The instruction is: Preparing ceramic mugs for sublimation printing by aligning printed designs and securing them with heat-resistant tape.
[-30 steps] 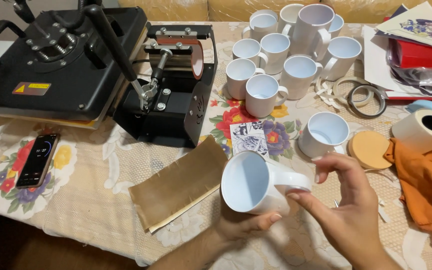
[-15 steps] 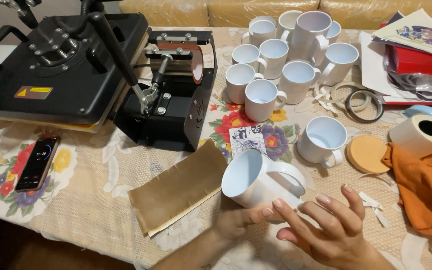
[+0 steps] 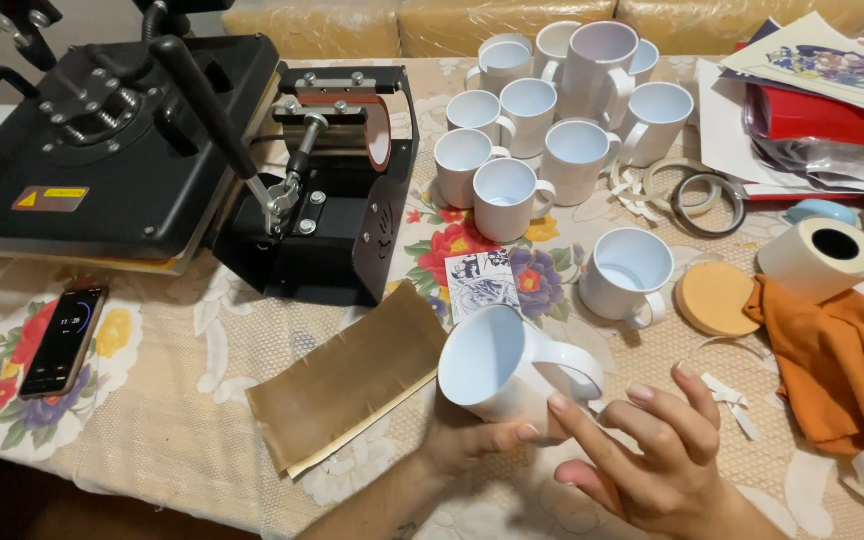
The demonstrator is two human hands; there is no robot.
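My left hand (image 3: 467, 447) holds a white mug (image 3: 500, 368) from below, tilted on its side with the mouth facing left and the handle up to the right. Fingers spread, my right hand (image 3: 652, 455) is open and touches the mug's right side near the handle. Just behind the mug lies a small printed paper sheet (image 3: 480, 282) on the flowered tablecloth. A brown heat-resistant sheet (image 3: 347, 375) lies flat to the left of the mug.
A black heat press (image 3: 122, 150) with a mug attachment (image 3: 337, 190) fills the back left. Several white mugs (image 3: 552, 110) stand at the back, one mug (image 3: 627, 272) apart. A phone (image 3: 62, 340), tape rings (image 3: 707, 200), cork disc (image 3: 717, 298), paper roll (image 3: 822, 255), orange cloth (image 3: 842, 365).
The mug has dropped lower and tilted so its handle points up and right. My right hand has moved from above the mug down to its right side, fingers spread.
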